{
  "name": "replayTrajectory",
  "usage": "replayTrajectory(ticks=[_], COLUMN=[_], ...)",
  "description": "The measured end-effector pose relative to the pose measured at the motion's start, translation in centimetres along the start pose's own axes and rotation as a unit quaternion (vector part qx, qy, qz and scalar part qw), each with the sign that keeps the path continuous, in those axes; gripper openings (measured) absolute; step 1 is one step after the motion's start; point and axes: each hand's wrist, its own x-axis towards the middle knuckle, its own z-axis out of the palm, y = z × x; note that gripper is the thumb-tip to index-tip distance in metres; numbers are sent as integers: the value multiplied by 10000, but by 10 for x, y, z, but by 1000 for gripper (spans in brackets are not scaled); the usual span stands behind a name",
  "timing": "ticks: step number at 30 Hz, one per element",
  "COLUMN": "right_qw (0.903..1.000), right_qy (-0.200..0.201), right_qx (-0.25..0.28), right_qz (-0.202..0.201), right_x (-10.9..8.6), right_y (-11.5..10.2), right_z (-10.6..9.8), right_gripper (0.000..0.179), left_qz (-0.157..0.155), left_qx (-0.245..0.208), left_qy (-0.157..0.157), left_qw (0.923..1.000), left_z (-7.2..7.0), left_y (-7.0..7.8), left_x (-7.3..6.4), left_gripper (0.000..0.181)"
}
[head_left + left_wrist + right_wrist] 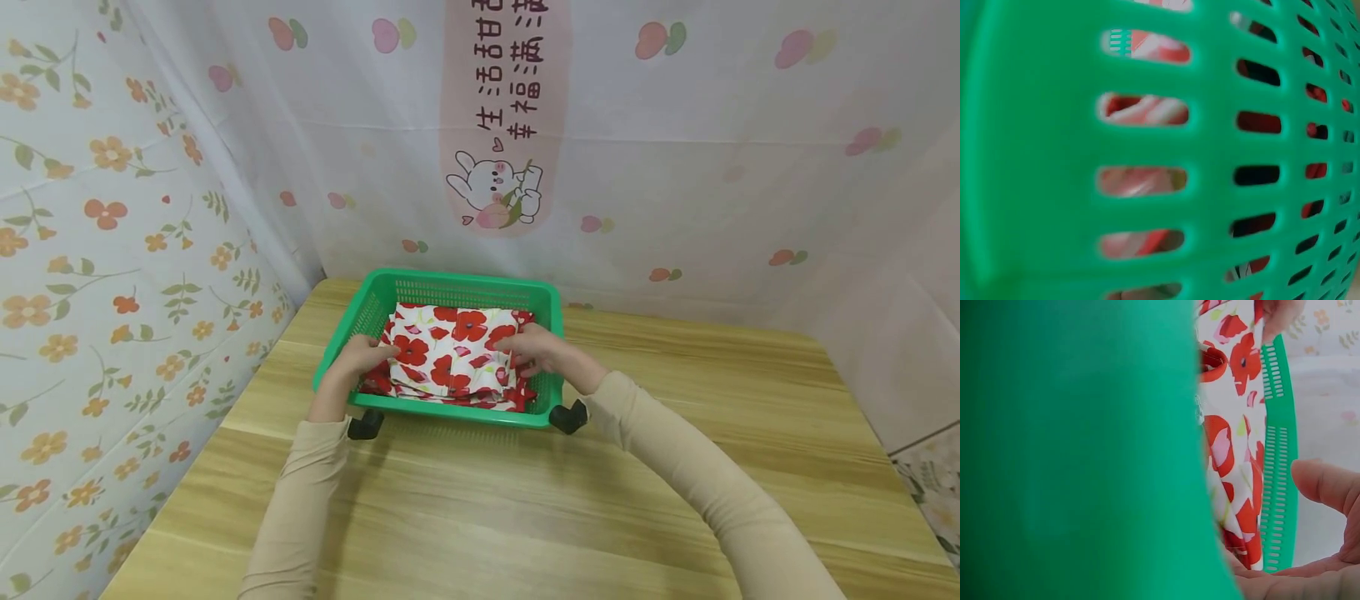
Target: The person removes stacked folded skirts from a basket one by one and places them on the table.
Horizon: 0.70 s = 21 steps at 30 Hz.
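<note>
A green plastic basket [450,408] with slotted sides holds a stack of folded white cloth with red flowers [468,350]. At the stack's left end is my left hand [360,360], its thumb over the cloth's edge and its other fingers hidden inside the basket. My right hand [542,348] reaches over the basket's right side to the opposite end. In the right wrist view its thumb [1319,481] stands apart from the cloth, while the fingers [1266,584] lie along the cloth's end. Basket wall [1041,156] fills the left wrist view.
The basket stands on a wood-grain table [480,508], close to its back edge. Behind hangs a white printed curtain [637,167]; a floral curtain [97,275] borders the left. Black wrist mounts [568,417] sit near the basket's front corners.
</note>
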Motion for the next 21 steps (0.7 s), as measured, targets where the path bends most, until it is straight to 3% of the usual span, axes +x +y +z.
replayTrajectory(ticks=[6, 15, 21], right_qw=[9999, 9994, 9990], right_qy=[-113, -284, -322], right_qx=[-8, -182, -292], right_qz=[46, 27, -45], right_x=[2, 0, 0], right_y=[0, 0, 1], right_z=[0, 1, 2], right_gripper=[31, 44, 15], left_qz=[-75, -226, -98], left_qx=[-296, -740, -972], left_qy=[-304, -724, -789], left_qw=[9991, 9944, 9921], left_z=[2, 7, 10], left_y=[3, 8, 12], left_x=[1, 1, 1], left_gripper=[25, 36, 40])
